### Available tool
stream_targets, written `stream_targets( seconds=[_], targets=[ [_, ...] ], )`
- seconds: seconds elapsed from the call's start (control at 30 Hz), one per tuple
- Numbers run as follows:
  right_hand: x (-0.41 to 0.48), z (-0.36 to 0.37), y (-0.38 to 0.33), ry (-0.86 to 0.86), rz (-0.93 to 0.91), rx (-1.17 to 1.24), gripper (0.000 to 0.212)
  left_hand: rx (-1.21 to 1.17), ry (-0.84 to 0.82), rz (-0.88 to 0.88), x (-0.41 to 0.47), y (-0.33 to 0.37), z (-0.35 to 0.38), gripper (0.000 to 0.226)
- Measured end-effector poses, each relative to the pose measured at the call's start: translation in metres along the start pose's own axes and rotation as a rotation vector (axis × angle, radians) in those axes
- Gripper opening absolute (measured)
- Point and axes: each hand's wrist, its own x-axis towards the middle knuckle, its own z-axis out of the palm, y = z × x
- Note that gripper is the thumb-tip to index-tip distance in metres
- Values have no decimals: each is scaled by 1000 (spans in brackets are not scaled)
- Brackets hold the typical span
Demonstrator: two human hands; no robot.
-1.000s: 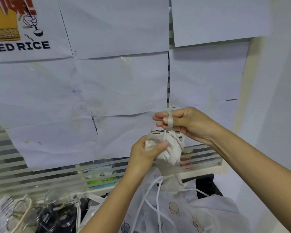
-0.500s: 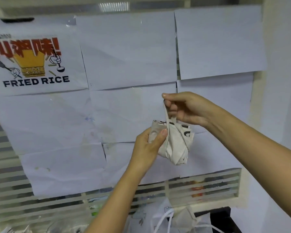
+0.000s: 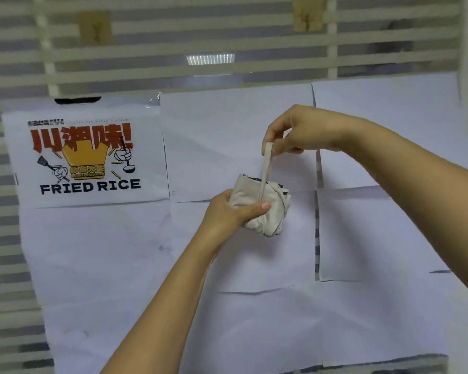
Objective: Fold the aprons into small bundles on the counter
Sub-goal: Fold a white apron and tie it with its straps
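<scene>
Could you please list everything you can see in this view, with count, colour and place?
apron bundle: one, beige, held up mid-frame in front of the wall
strap: one, beige, runs up taut from the bundle
fried rice poster: one, white with red, yellow and black print, on the wall at left
paper sheets: several, white, overlapping, covering the wall behind the hands
slatted screen: one, cream, above and left of the sheets
hooks: two, tan, blurred, on the upper slats
left hand: one, grips the bundle from the left
right hand: one, pinches the top end of the strap
</scene>
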Motion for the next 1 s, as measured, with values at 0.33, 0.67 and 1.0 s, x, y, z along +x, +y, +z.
stream_targets(
  seconds=[0.33, 0.67, 1.0],
  targets=[
    [57, 46, -50, 485, 114, 860, 18, -35, 313, 117, 31, 37, -34, 24],
    [136, 70, -141, 667, -76, 992, 28, 34, 656, 302, 43, 80, -103, 25],
    [221, 68, -206, 870, -190, 397, 42, -357, 481, 317, 65, 107, -188, 41]
  ],
)
